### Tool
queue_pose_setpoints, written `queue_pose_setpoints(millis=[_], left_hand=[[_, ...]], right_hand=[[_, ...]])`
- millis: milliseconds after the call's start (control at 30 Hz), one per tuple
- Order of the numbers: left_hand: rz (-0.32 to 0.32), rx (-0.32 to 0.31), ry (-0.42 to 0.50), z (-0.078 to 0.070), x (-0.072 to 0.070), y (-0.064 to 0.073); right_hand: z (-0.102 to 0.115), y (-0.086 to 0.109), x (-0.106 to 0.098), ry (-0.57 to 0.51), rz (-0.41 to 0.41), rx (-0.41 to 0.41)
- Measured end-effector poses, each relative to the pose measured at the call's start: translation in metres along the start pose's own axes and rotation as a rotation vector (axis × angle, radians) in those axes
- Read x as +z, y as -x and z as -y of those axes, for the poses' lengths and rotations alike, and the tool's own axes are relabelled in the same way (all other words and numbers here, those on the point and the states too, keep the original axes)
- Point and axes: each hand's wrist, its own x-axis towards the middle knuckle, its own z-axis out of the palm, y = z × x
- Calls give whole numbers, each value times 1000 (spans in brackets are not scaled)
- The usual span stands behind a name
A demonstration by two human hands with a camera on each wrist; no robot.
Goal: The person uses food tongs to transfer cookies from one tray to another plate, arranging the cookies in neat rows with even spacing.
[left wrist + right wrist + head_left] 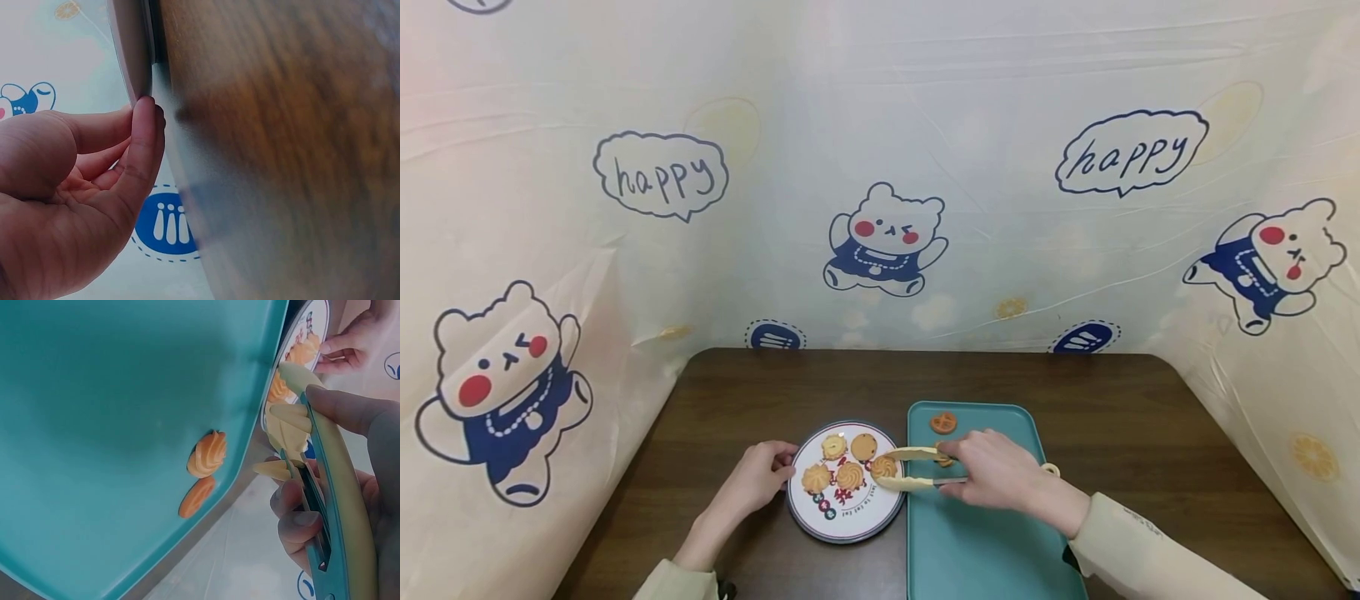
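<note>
With fingertips and thumb at its left rim, my left hand (756, 477) pinches a round white plate (857, 527) printed with red marks and a dark border. Several cookies lie on the plate, among them a swirled cookie (850, 476) and a flat round cookie (863, 447). My right hand (1000, 471) grips cream-coloured tongs (913, 483), which reach left over the plate. Between their spread tips is a swirled cookie (883, 467) at the plate's right side; whether the tips squeeze it I cannot tell. The right wrist view shows my fingers round the tongs' handles (337, 506).
A teal tray (985, 542) stands right beside the plate on the dark wooden table (1120, 433). Near its far end lies a pretzel-shaped cookie (943, 423), with a swirled cookie (207, 454) close by. A printed curtain (1000, 250) surrounds the table's back and sides.
</note>
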Motion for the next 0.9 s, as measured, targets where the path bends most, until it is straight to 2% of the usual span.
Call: queue_pose_setpoints(millis=[333,633,900], left_hand=[[5,-12,5,0,1,0],[-3,0,5,2,2,-2],[-7,4,3,3,3,-2]], right_hand=[[2,0,-2,4,0,-8],[0,1,-5,15,9,42],[-3,4,-4,14,-1,48]])
